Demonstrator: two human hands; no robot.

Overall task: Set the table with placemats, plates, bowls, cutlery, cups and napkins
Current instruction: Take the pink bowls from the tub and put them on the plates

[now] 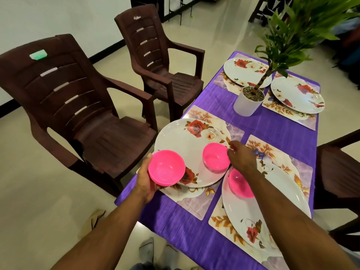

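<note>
My left hand (145,181) grips a pink bowl (166,168), possibly a small stack, at the near-left edge of a floral plate (181,139). My right hand (241,155) pinches the rim of a second pink bowl (215,156) on the same plate. A third pink bowl (240,185) sits on the near-right plate (259,207), partly hidden by my right forearm. Two far plates (243,72) (297,94) hold no bowls. Each plate lies on a floral placemat (192,201). No cutlery, cups or napkins are in view.
The purple tablecloth (263,121) covers the table. A white pot with a green plant (248,101) stands between the four settings. Two brown plastic chairs (78,106) (161,61) stand to the left, another (339,168) at the right edge.
</note>
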